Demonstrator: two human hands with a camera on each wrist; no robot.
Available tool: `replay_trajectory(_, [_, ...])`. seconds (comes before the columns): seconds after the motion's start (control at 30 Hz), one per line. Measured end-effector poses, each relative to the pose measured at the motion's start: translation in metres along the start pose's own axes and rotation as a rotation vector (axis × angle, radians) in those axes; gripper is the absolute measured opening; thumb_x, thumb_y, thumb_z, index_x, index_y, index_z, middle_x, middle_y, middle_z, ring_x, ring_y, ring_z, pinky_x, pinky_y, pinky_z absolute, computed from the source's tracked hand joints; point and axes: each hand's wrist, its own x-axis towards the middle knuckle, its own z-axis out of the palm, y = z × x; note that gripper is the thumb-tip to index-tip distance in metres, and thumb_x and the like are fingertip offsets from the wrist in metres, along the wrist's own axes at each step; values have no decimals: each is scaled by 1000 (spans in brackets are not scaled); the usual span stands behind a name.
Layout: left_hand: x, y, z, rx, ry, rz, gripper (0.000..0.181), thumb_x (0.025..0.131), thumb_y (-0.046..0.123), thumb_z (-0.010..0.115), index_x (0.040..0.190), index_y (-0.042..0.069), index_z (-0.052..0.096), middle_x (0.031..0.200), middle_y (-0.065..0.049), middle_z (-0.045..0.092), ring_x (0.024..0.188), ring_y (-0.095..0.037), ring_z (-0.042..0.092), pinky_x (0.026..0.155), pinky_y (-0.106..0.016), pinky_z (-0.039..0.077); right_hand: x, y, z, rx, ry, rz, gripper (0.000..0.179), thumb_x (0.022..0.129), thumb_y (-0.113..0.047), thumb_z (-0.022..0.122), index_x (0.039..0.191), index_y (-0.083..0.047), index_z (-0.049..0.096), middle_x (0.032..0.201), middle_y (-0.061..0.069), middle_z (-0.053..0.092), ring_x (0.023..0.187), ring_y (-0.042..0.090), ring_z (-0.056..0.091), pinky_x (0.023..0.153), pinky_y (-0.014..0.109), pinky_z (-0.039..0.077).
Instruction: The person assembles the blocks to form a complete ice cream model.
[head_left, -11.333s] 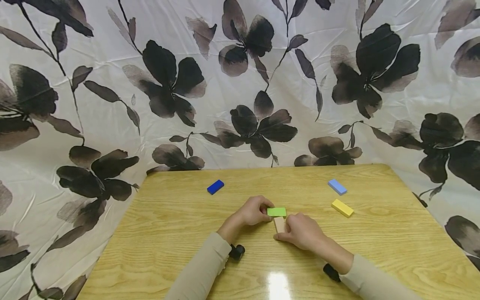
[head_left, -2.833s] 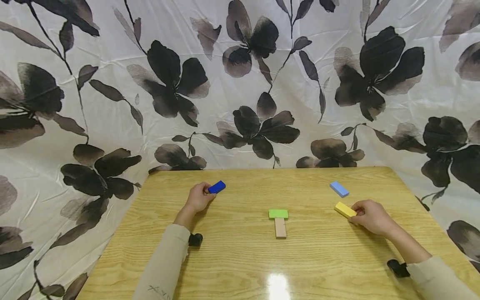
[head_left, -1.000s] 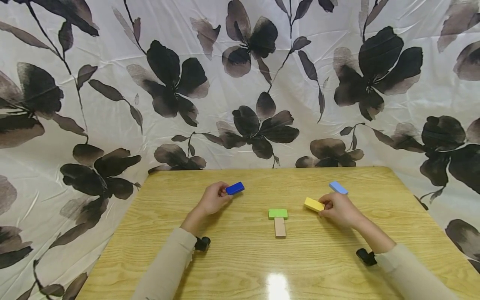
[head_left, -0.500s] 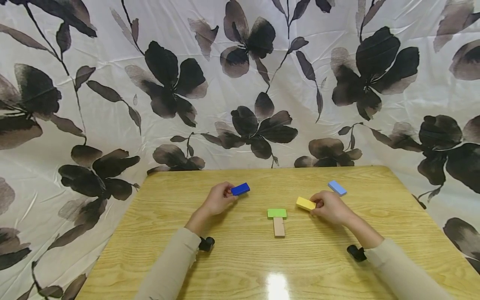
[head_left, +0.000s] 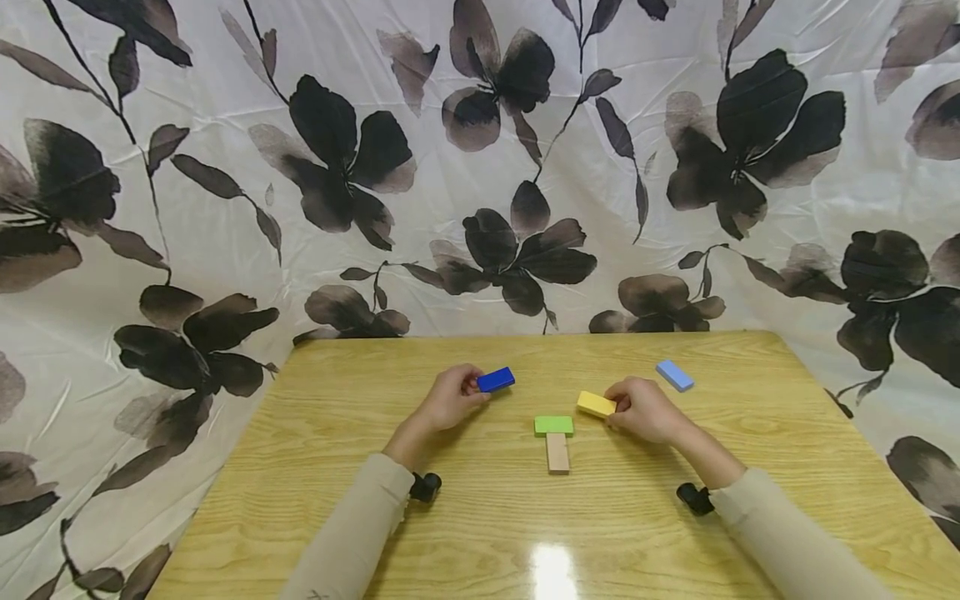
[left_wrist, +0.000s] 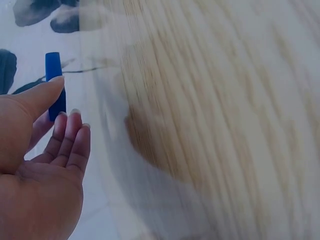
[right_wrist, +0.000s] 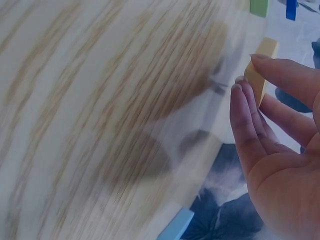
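My left hand (head_left: pixel 450 398) pinches a dark blue block (head_left: pixel 497 380) by its left end, thumb on one face in the left wrist view, where the block (left_wrist: pixel 55 95) stands out past the fingertips. A yellow block (head_left: pixel 596 405) is pinched at its right end by my right hand (head_left: pixel 647 410); the right wrist view shows thumb and fingers on the yellow block (right_wrist: pixel 262 70). Between and in front of the hands, a green block (head_left: pixel 553 427) lies crosswise at the far end of a plain wooden block (head_left: pixel 558 454), together shaped like a T.
A light blue block (head_left: pixel 675 375) lies at the back right of the wooden table (head_left: pixel 315 433), beyond my right hand. Behind the table's far edge hangs a floral cloth (head_left: pixel 450 183). Small black cameras (head_left: pixel 426 487) sit at both wrists.
The T of green and wooden blocks was set down earlier and released. My hands then took the dark blue and yellow blocks, and both have moved inward, closer together.
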Motion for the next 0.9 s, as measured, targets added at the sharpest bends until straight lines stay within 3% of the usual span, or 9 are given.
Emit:
replay_trajectory(0.7, [6,12,17,-56,-56,38,28,92,3,75,116,-8,65,92,-12,59,81,-18,52,73,-27,45,22,-13,17,9,-57,-19,29,82,1,81,109,7,73,91,10,67,78,15,59,71,33,52])
replay_trajectory(0.9, [10,16,23,-32,-83,33,28,93,5,74,117,-7,65,93,-11,58,81,-18,51,72,-27,45,24,-17,19,13,-76,-27,28,83,1,81,109,7,73,89,11,66,76,14,58,71,32,50])
